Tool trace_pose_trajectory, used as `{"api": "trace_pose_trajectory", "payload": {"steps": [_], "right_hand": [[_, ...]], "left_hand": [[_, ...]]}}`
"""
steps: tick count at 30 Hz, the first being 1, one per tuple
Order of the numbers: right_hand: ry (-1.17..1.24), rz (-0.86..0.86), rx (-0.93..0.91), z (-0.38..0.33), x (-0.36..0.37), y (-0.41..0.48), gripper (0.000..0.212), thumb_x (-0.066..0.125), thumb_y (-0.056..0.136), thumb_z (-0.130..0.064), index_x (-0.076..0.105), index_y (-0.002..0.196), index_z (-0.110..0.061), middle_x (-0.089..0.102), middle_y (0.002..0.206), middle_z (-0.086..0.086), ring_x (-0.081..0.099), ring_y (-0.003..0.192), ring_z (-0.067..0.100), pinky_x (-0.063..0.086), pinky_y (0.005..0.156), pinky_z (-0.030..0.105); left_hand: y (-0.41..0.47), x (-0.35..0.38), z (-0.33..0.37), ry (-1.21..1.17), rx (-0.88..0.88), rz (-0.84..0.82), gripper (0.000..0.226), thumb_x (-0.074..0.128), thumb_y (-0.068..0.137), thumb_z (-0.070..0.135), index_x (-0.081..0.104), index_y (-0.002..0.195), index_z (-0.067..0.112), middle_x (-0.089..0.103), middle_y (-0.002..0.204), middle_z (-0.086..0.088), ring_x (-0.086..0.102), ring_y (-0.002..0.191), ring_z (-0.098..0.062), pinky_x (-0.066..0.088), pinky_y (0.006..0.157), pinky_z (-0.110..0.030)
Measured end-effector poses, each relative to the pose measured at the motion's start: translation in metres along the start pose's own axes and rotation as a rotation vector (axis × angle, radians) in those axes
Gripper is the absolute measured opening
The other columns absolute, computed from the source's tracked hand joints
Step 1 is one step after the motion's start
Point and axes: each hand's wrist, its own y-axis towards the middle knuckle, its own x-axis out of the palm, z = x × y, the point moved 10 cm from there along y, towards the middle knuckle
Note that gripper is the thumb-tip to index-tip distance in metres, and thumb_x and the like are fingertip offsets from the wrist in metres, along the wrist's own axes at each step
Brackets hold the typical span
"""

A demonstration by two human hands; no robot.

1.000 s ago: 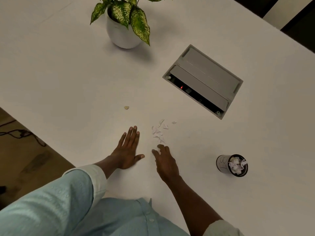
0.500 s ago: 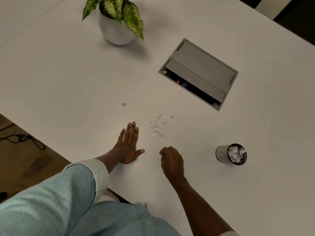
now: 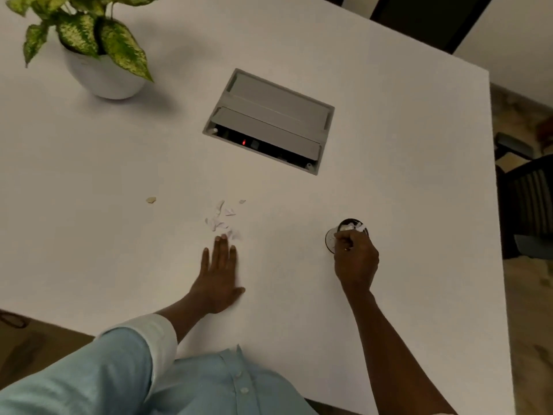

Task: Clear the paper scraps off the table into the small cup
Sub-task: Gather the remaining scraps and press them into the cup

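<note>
At lower left, a light-blue sleeve (image 3: 98,366) with a white cuff led to the left hand (image 3: 220,275), which lay flat, palm down, on the white table (image 3: 404,175), fingers extended and close together, pointing toward the upper frame, thumb out to the right. Its fingertips (image 3: 223,238) touched the nearest of the paper scraps (image 3: 220,218), a loose cluster strung out from lower centre toward the upper right. At right of centre, the bare right forearm rose to the right hand (image 3: 355,259), fingers curled over the near rim of the small cup (image 3: 348,227); whether they pinched paper could not be told. The cup stood upright, mouth up, holding white scraps. One tan scrap (image 3: 151,200) lay apart at left. Farther up sat a grey cable box (image 3: 269,121); at upper left, a potted plant (image 3: 98,55).
</note>
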Motion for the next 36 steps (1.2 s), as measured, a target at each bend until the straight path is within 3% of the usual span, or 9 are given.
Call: {"api": "trace_pose_trajectory", "payload": {"steps": [3, 6, 17, 21, 25, 28, 30, 33, 36], "right_hand": [[-0.051, 0.021, 0.018, 0.012, -0.016, 0.013, 0.012, 0.072, 0.085, -0.015, 0.071, 0.089, -0.026, 0.067, 0.093, -0.003, 0.066, 0.084, 0.024, 0.052, 0.069, 0.035], [-0.082, 0.030, 0.035, 0.020, -0.025, 0.024, 0.013, 0.066, 0.088, -0.014, 0.072, 0.090, -0.025, 0.068, 0.094, -0.001, 0.066, 0.083, 0.025, 0.053, 0.069, 0.036], [-0.117, 0.002, -0.007, 0.033, -0.016, 0.036, 0.019, 0.061, 0.091, -0.005, 0.073, 0.098, -0.019, 0.075, 0.100, 0.005, 0.069, 0.091, 0.032, 0.054, 0.074, 0.038], [-0.072, 0.062, -0.040, 0.017, -0.017, 0.027, 0.017, 0.061, 0.088, -0.004, 0.071, 0.091, -0.019, 0.067, 0.098, 0.005, 0.066, 0.089, 0.030, 0.050, 0.073, 0.036], [0.008, -0.005, -0.119, -0.009, 0.005, 0.011, 0.017, 0.066, 0.085, -0.002, 0.070, 0.089, -0.019, 0.066, 0.098, 0.001, 0.065, 0.092, 0.026, 0.051, 0.075, 0.034], [0.056, -0.095, -0.223, -0.035, 0.031, -0.005, 0.024, 0.064, 0.082, 0.004, 0.069, 0.088, -0.019, 0.067, 0.094, -0.001, 0.065, 0.085, 0.020, 0.051, 0.073, 0.032], [0.063, -0.167, -0.253, -0.048, 0.053, -0.015, 0.025, 0.065, 0.082, 0.004, 0.070, 0.089, -0.020, 0.065, 0.092, -0.002, 0.064, 0.080, 0.017, 0.055, 0.071, 0.037], [0.030, -0.291, -0.265, -0.058, 0.089, -0.028, 0.021, 0.066, 0.084, -0.002, 0.069, 0.093, -0.021, 0.062, 0.094, -0.004, 0.064, 0.081, 0.017, 0.056, 0.071, 0.041], [-0.041, -0.447, -0.272, -0.061, 0.125, -0.040, 0.018, 0.070, 0.086, -0.016, 0.066, 0.102, -0.025, 0.060, 0.099, -0.005, 0.065, 0.088, 0.016, 0.056, 0.077, 0.038]], "left_hand": [[0.005, 0.012, 0.046, 0.105, 0.102, -0.067, 0.112, 0.050, 0.093, 0.066, -0.010, 0.163, 0.003, -0.039, 0.162, -0.027, -0.038, 0.151, -0.044, -0.001, 0.114, -0.083], [0.011, 0.017, 0.062, 0.160, 0.088, -0.117, 0.116, 0.052, 0.092, 0.068, -0.018, 0.161, 0.007, -0.047, 0.156, -0.029, -0.043, 0.146, -0.049, -0.003, 0.110, -0.088], [0.003, 0.006, 0.059, 0.223, 0.115, -0.119, 0.123, 0.052, 0.090, 0.075, -0.030, 0.159, 0.014, -0.049, 0.156, -0.025, -0.043, 0.147, -0.046, -0.005, 0.114, -0.082], [0.002, 0.003, 0.060, 0.242, 0.118, -0.133, 0.123, 0.057, 0.091, 0.071, -0.026, 0.160, 0.013, -0.045, 0.159, -0.026, -0.039, 0.149, -0.046, -0.003, 0.114, -0.083], [0.006, -0.002, 0.056, 0.244, 0.152, -0.186, 0.108, 0.059, 0.097, 0.056, -0.014, 0.164, 0.013, -0.040, 0.162, -0.024, -0.033, 0.153, -0.044, 0.003, 0.119, -0.080], [0.009, -0.019, 0.045, 0.161, 0.166, -0.169, 0.081, 0.052, 0.102, 0.048, 0.017, 0.163, 0.007, -0.018, 0.172, -0.019, -0.014, 0.161, -0.037, 0.022, 0.124, -0.064], [0.011, -0.037, 0.034, 0.061, 0.159, -0.112, 0.057, 0.052, 0.103, 0.042, 0.046, 0.146, 0.005, 0.015, 0.172, -0.015, 0.015, 0.160, -0.033, 0.041, 0.114, -0.051], [0.013, -0.063, 0.014, -0.054, 0.085, -0.024, 0.033, 0.052, 0.102, 0.038, 0.061, 0.120, 0.011, 0.057, 0.134, -0.008, 0.051, 0.129, -0.029, 0.052, 0.090, -0.043], [0.012, -0.085, -0.013, -0.102, -0.026, 0.087, 0.026, 0.050, 0.102, 0.036, 0.063, 0.108, 0.015, 0.063, 0.116, -0.005, 0.058, 0.116, -0.028, 0.051, 0.082, -0.040]]}}
